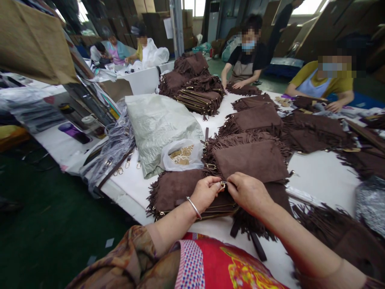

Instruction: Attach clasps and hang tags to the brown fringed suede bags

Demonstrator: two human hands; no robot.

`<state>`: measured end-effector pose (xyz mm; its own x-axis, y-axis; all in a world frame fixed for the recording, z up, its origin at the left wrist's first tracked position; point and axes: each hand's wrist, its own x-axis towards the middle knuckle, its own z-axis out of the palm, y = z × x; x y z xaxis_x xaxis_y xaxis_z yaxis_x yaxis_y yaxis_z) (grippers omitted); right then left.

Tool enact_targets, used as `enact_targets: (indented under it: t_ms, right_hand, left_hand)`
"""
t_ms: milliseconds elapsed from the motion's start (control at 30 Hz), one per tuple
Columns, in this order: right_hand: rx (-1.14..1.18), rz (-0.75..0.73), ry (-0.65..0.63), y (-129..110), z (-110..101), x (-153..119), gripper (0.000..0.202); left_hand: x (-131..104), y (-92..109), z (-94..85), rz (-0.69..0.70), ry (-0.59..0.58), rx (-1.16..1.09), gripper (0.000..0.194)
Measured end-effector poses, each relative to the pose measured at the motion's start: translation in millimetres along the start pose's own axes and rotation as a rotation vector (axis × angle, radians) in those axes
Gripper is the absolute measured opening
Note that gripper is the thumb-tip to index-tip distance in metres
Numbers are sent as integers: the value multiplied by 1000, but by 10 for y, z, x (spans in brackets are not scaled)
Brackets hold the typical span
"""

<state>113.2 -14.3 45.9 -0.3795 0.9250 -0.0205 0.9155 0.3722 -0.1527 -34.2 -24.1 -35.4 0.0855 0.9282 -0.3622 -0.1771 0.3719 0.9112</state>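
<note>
Both my hands meet over a brown fringed bag (pixel 180 186) lying at the table's near edge. My left hand (pixel 207 192), with a silver bangle at the wrist, pinches a small gold metal clasp (pixel 223 184). From the other side my right hand (pixel 248 192) closes its fingers on the same small hardware; what exactly its fingertips hold is hidden. The bag's zipped edge faces me. Just beyond my hands lies a stack of brown fringed bags (pixel 251 160). A white plastic bag (pixel 183 155) of tan tags with strings sits behind my left hand.
A large pale plastic sheet (pixel 159 124) and wrapped straps (pixel 116 144) lie at left. More brown bags are piled at the back (pixel 192 84) and right (pixel 319 130). Two masked people work across the table (pixel 321 172); others sit further back at left.
</note>
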Motion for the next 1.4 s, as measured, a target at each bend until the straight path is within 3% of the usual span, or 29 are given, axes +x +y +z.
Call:
enact_targets:
  t_ms: [333, 533, 800, 900, 967, 1033, 1133, 1200, 1267, 1400]
  right_hand:
    - [62, 36, -14, 13, 83, 11, 22]
    - [65, 12, -13, -18, 141, 15, 23]
    - [178, -37, -2, 90, 254, -27, 25]
    - [224, -25, 8, 150, 260, -89, 27]
    - [255, 0, 15, 192, 242, -143, 28]
    - [348, 41, 21, 233, 223, -201, 28]
    - [619, 123, 1, 263, 233, -291, 26]
    - [817, 211, 2, 238, 285, -351, 27]
    - [1014, 325, -39, 169, 367, -409, 31]
    - [1319, 462, -184, -19, 549, -491, 34]
  left_hand:
    - [-7, 8, 15, 26, 14, -9, 18]
    - [-20, 43, 20, 32, 18, 51, 6]
    - [31, 0, 13, -91, 8, -83, 4]
    - [57, 7, -10, -106, 51, -49, 3]
    - [56, 67, -41, -7, 128, 39, 5]
    - [30, 170, -87, 142, 172, 76, 3]
    - [-59, 331, -159, 226, 34, -57, 11]
    - [-133, 377, -185, 189, -49, -129, 15]
    - [-202, 355, -185, 145, 0, -85, 15]
    - [-313, 209, -132, -27, 78, 273, 12]
